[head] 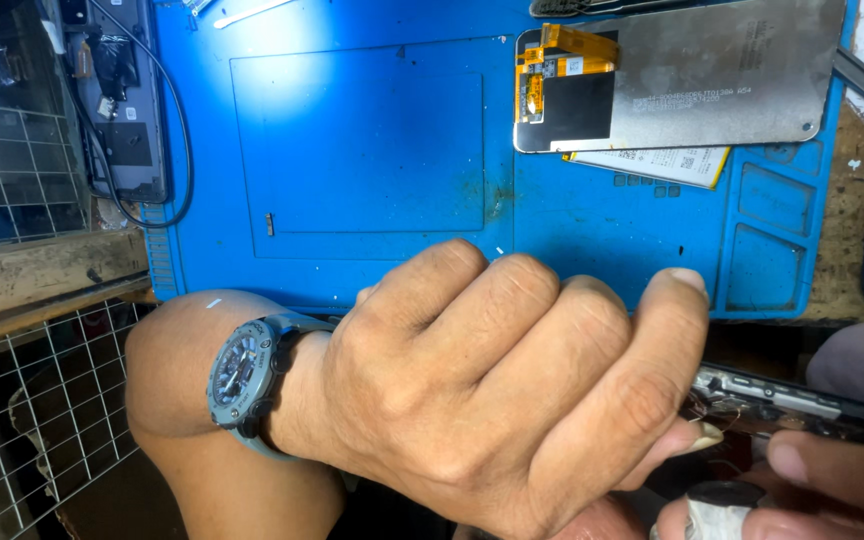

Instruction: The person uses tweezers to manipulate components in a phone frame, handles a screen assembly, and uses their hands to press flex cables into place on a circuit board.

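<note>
**Two hands close on an opened phone at the edge of a blue mat**

The left hand (492, 390) filled the lower middle of the view, curled into a loose fist with the knuckles up and the thumb pressed forward. A chunky grey-blue wristwatch (242, 375) with a round dial sat on its wrist. The thumb and the fingers beneath it pinched the near end of an opened phone (792, 400), a thin dark slab with a metal edge and fine wires showing. The right hand (802, 490) came in at the lower right corner, just beside the left; its fingers lay under the phone and touched it, and one fingertip was wrapped in white tape (717, 515). How firmly that hand gripped was hard to judge, since most of it lay outside the view.

Beyond the knuckles spread a blue rubber work mat (352, 150), smooth, with a raised rectangular panel and small moulded trays near the right hand. Farther off, past the right hand, a flat phone screen (702, 75) lay back-side up on the mat: dull grey metal, rounded corners, with orange flex ribbons folded at one end. A white printed card (657, 163) peeked from under it. Off beyond the left wrist stood a wire grid (12, 180) and a dark device with a looping black cable (177, 120).
</note>
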